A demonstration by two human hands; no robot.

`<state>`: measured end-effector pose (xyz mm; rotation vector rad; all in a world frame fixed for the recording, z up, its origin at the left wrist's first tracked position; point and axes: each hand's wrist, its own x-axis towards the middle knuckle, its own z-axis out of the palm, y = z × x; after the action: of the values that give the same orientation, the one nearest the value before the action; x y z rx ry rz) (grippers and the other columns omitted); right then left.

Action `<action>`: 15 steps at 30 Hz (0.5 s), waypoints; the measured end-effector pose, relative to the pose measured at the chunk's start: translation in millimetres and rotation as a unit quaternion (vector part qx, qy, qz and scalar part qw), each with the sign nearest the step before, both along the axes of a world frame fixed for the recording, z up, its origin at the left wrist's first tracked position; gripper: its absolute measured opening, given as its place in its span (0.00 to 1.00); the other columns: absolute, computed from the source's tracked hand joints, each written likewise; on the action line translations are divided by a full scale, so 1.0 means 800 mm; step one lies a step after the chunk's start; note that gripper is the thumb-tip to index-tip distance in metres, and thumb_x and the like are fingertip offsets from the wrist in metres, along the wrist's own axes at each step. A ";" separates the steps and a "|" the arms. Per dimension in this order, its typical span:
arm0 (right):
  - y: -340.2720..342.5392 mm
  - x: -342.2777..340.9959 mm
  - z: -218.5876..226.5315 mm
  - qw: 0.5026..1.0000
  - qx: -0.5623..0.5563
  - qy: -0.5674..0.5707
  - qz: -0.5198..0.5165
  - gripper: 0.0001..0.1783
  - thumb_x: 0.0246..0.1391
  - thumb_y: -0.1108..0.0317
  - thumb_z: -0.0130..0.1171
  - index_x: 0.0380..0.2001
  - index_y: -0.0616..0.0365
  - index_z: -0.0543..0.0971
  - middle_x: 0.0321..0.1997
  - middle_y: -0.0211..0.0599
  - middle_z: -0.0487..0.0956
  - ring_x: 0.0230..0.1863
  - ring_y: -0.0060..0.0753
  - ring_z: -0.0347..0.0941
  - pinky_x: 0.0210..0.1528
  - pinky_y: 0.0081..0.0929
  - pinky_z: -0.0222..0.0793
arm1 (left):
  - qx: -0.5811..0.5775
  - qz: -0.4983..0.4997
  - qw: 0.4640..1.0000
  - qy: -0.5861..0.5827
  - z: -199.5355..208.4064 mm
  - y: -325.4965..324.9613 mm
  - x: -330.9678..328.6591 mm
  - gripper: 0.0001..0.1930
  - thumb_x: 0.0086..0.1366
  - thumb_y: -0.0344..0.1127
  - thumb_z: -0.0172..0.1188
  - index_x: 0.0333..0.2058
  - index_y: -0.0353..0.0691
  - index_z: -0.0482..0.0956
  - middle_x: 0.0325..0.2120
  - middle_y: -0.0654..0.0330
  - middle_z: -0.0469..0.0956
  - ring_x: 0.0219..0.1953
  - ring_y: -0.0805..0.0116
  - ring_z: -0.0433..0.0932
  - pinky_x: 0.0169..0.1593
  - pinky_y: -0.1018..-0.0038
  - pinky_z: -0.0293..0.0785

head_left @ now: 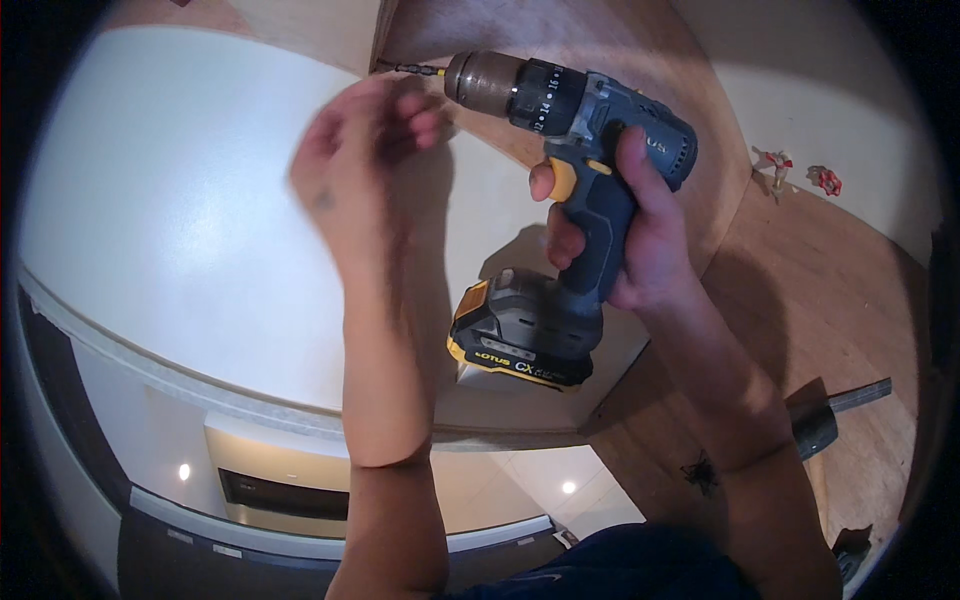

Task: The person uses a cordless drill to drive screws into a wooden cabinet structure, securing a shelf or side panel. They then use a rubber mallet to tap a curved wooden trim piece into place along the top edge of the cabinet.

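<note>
My right hand [650,230] grips the handle of a cordless drill [600,215] with a grey-black body, a yellow trigger and a battery pack [525,325] at its base. One finger rests by the trigger. From the drill's chuck a thin dark drill bit [412,69] points left toward a wooden edge. My left hand [365,135] is raised just below the bit, in front of the white panel [190,190]. Its fingers are curled and somewhat blurred; whatever they pinch, if anything, is hidden behind the hand.
Brown wood boards [800,300] lie behind and right of the drill. Two red-handled valves [778,162] stick out at the right by a pale wall. A dark tool [820,430] lies beside my right forearm, and a small black tangle [700,472] sits nearby.
</note>
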<state>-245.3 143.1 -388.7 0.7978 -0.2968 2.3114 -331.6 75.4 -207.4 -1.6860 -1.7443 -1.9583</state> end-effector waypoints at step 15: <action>-0.027 0.011 0.019 0.997 -0.017 -0.042 -0.057 0.30 0.68 0.37 0.51 0.56 0.50 0.74 0.40 0.36 0.83 0.24 0.21 0.77 0.24 0.19 0.73 | 0.177 -0.086 0.964 0.176 0.050 0.078 0.068 0.35 0.79 0.59 0.36 0.60 0.28 0.68 0.54 0.41 0.75 0.55 0.51 0.77 0.59 0.58 0.74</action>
<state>-236.7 121.7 -373.7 0.6502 -0.3299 2.2405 -277.2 137.5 -167.4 -1.9455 -1.0904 -1.7518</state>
